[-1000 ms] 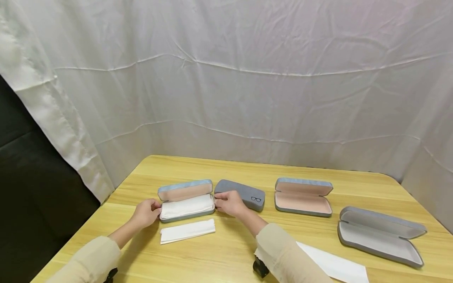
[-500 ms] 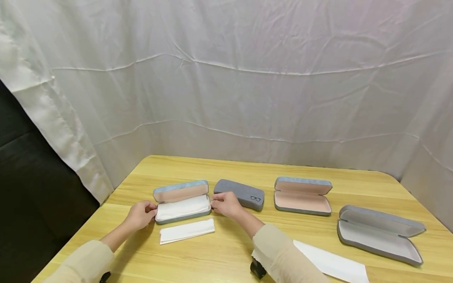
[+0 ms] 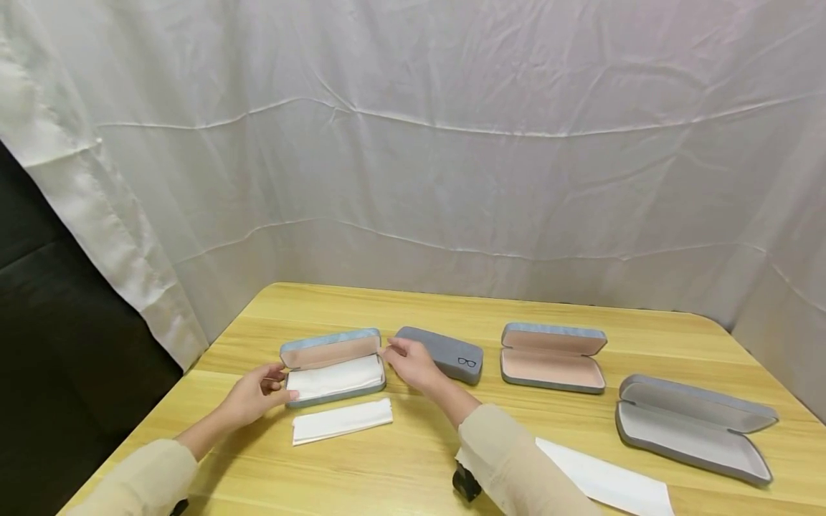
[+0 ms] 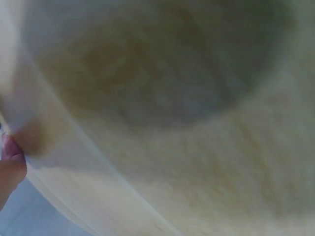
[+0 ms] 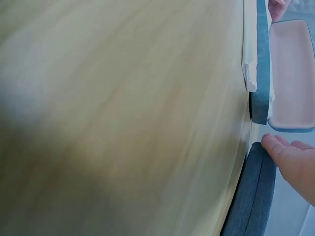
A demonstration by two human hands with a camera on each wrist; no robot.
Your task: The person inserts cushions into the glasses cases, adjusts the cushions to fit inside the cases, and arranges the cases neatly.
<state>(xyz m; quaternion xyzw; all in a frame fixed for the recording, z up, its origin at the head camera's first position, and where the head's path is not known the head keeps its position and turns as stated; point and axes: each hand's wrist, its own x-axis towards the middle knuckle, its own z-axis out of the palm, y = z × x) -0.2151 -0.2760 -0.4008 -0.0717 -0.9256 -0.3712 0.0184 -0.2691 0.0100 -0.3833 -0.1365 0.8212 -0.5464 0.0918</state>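
Observation:
A blue glasses case (image 3: 371, 389) with pink lining stands open at the left of the table, a folded white cloth (image 3: 335, 378) lying in its base. At its left end is my left hand (image 3: 248, 396), the thumb over the front corner and the fingers loosely bent near the back; whether they touch is hard to tell. My right hand (image 3: 413, 363) hovers by the right end of the raised lid (image 3: 332, 350). In the right wrist view its loosely bent fingers (image 5: 280, 147) are apart from the case, above a closed grey case (image 5: 251, 196).
A folded white cloth (image 3: 342, 421) lies in front of the blue case. Another open pink-lined case (image 3: 551, 369) and an open grey case (image 3: 693, 437) stand to the right. A white sheet (image 3: 606, 476) lies partly under the right forearm. A curtain (image 3: 452, 179) hangs behind the table.
The blue case with its cloth has shifted slightly left. My left thumb has moved to the front corner and the hand has spread; my right hand has risen from the base toward the lid.

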